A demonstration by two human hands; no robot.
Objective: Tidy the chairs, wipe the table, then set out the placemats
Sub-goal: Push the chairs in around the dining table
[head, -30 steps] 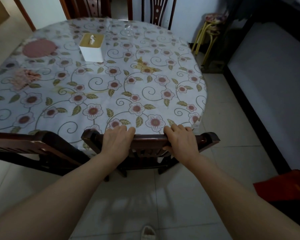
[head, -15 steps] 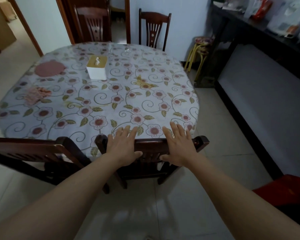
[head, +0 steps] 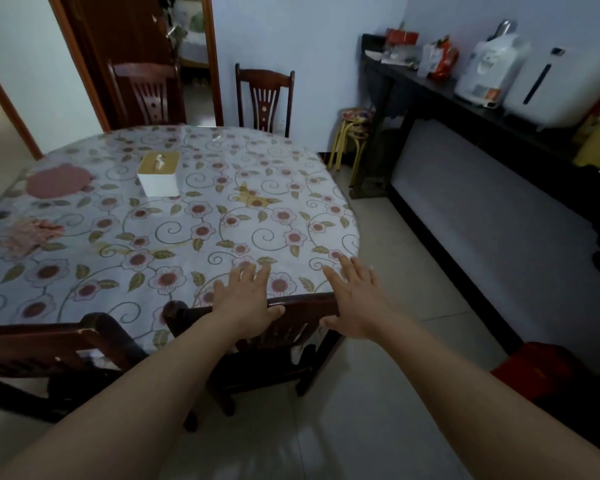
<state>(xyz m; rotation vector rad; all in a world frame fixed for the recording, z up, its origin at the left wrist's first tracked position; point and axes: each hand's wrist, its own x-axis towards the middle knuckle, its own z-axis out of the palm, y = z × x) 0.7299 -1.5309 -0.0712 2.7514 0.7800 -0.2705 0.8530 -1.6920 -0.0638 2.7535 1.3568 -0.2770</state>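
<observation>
A dark wooden chair (head: pixel 302 308) stands pushed against the near edge of the round table (head: pixel 187 230), which wears a floral cover. My left hand (head: pixel 246 294) lies flat on the chair's top rail with fingers spread. My right hand (head: pixel 355 296) hovers open at the rail's right end, fingers apart. A second dark chair (head: pixel 49 344) stands at the near left. Two more chairs (head: pixel 264 95) (head: pixel 146 91) stand at the far side. A pink cloth (head: pixel 28 233) and a round pink mat (head: pixel 58 180) lie on the table's left part.
A white tissue box (head: pixel 158 173) sits on the table. A dark sideboard (head: pixel 465 109) with appliances lines the right wall. Stacked stools (head: pixel 354 133) stand by it. A red object (head: pixel 541 370) is on the floor at right. A doorway opens behind the table.
Both hands have let go of the chair's top rail and opened, fingers now spread. The chair sits further under the table. My view has lifted and shows more of the room.
</observation>
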